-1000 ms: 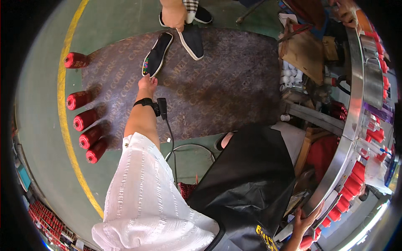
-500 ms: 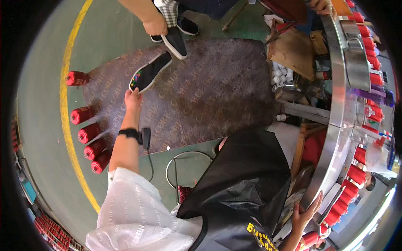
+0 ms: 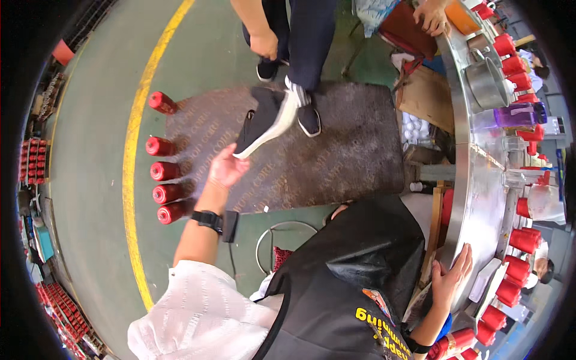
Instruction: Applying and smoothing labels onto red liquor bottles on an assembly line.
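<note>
Over the dark board point(image 3: 348, 162) I see a black cloth shoe point(image 3: 264, 120) with a white sole, tilted so the sole edge shows. At the shoe's lower tip, the fingers of my left hand point(image 3: 229, 167) are closed around it; the shoe is slightly smeared by motion. My right hand point(image 3: 453, 276) rests flat with fingers out on the edge of the metal counter point(image 3: 465, 198). A co-worker stands across the board, wearing a black shoe point(image 3: 309, 122) beside the one I hold. The co-worker's hand point(image 3: 264, 45) hangs by a knee.
Several red cylinders point(image 3: 163, 171) stand along the board's left end. More red cylinders point(image 3: 508, 293), a metal pot point(image 3: 487, 83) and a purple bottle point(image 3: 516, 115) are on or beyond the counter. A hoop-shaped metal ring point(image 3: 259, 246) lies near my lap.
The shoe in my left hand has turned from flower-decorated top to sole edge. The co-worker has let go of the other shoe, and that foot now stands on the board. My right hand stays on the counter.
</note>
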A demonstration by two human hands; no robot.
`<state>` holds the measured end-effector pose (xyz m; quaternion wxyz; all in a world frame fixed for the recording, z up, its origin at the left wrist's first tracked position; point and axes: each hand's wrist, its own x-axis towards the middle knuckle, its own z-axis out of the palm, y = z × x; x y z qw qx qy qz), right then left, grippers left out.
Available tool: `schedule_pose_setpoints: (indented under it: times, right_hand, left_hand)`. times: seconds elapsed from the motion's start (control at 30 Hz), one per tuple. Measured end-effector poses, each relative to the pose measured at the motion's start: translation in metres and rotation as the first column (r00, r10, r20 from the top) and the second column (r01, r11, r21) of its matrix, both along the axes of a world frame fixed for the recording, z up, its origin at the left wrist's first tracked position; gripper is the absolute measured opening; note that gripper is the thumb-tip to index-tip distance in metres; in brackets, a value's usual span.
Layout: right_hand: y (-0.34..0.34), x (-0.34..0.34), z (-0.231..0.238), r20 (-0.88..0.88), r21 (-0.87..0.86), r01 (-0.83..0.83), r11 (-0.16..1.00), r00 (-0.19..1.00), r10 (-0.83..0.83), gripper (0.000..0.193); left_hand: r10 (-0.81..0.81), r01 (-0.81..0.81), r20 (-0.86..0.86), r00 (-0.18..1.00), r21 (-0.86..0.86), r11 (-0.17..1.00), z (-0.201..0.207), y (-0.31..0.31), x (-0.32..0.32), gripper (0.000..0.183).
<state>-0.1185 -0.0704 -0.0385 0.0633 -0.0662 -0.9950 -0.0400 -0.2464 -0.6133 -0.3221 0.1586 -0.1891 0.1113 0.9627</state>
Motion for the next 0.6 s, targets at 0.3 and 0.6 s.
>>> schedule_pose_setpoints:
  times: [0.3, 0.6]
  right_hand:
    - [0.0, 0.016, -0.002, -0.132, -0.085, -0.035, 0.996, 0.991, 0.024, 0.072]
    - [-0.004, 0.016, -0.003, -0.224, -0.179, -0.031, 0.983, 0.974, -0.01, 0.065]
  left_hand:
    - [0.025, 0.209, -0.429, 0.903, 0.49, 0.846, 0.12, 0.136, -0.026, 0.038]
    - [-0.1, 0.37, -0.47, 0.877, 0.529, 0.764, 0.174, 0.189, -0.027, 0.04]
